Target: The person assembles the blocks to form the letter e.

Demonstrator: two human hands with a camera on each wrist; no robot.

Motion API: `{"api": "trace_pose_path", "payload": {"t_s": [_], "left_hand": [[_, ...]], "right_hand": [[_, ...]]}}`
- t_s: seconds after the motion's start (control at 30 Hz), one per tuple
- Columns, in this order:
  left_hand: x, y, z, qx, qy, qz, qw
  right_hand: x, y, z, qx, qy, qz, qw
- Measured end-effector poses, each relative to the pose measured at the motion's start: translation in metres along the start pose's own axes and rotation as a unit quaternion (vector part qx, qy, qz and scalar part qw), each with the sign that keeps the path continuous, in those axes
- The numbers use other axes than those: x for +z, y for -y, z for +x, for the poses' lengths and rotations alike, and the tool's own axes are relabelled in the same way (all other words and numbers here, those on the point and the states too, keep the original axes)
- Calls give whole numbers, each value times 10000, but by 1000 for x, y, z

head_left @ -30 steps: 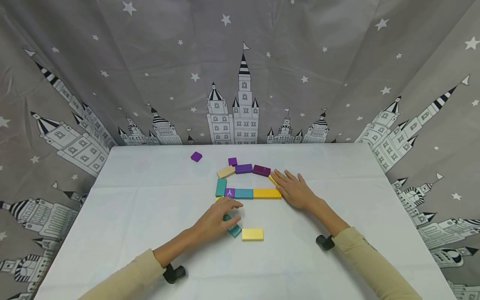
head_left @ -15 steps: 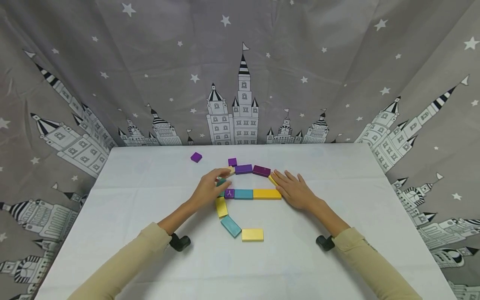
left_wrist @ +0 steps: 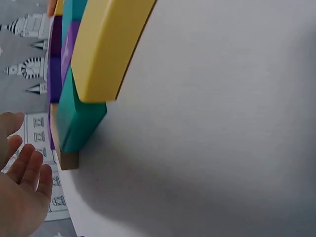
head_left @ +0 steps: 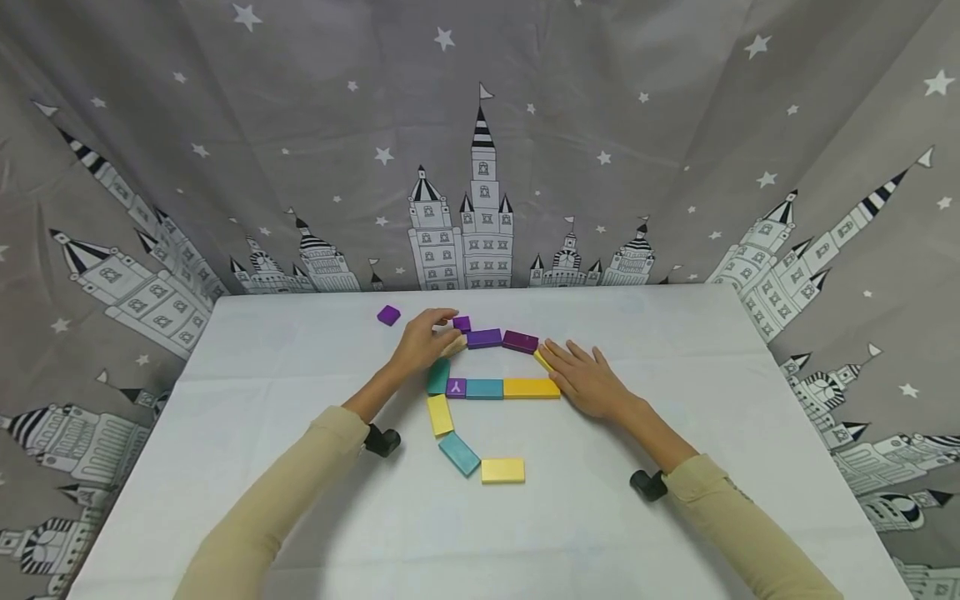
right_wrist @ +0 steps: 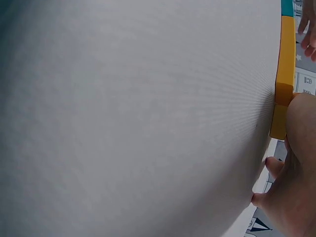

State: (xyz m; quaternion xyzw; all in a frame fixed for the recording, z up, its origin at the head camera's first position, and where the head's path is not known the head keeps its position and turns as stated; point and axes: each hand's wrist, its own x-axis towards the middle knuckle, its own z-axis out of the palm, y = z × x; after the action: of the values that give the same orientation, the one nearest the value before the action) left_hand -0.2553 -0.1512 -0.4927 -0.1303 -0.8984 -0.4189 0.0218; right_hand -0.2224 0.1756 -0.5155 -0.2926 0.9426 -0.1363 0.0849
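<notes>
In the head view my left hand point(head_left: 420, 342) is at the upper left of a row of coloured blocks, over a partly covered beige block point(head_left: 454, 346). Its fingertips are near a small purple block point(head_left: 462, 323). The left wrist view shows the fingers point(left_wrist: 30, 170) parted and loosely bent, with nothing seen between them. My right hand point(head_left: 590, 382) lies with straight fingers over a mostly hidden yellow block point(head_left: 542, 360), beside a long orange-yellow block point(head_left: 532, 388). A violet block point(head_left: 483, 338) and a maroon block point(head_left: 520, 342) lie between the hands.
A green block point(head_left: 438, 379), a purple block with a white mark point(head_left: 456, 388) and a blue block point(head_left: 484, 389) continue the shape. Below curve a yellow block point(head_left: 440, 415), a teal block point(head_left: 459, 454) and another yellow block point(head_left: 502, 471). A loose purple block point(head_left: 388, 315) lies back left.
My left hand has moved away from the lower teal block, up past the green block, to the beige and small purple blocks. The right hand stays in place.
</notes>
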Motion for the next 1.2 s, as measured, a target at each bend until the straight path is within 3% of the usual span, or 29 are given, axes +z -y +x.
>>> {"api": "trace_pose_path", "payload": {"t_s": [0.17, 0.43, 0.7, 0.97, 1.2], "left_hand": [[-1, 9, 10, -124, -7, -9, 9999], [-2, 17, 17, -465, 297, 83, 9984], [0, 18, 22, -492, 359, 342, 9976], [2, 17, 27, -711, 418, 409, 9958], [3, 18, 30, -627, 424, 522, 9958]], "right_hand": [[-2, 1, 0, -31, -28, 2, 10000], [-2, 1, 3, -52, 41, -10, 10000], [-3, 0, 2, -80, -4, -50, 10000], [0, -1, 3, -65, 18, -56, 10000], [-1, 0, 2, -16, 10, 0, 10000]]}}
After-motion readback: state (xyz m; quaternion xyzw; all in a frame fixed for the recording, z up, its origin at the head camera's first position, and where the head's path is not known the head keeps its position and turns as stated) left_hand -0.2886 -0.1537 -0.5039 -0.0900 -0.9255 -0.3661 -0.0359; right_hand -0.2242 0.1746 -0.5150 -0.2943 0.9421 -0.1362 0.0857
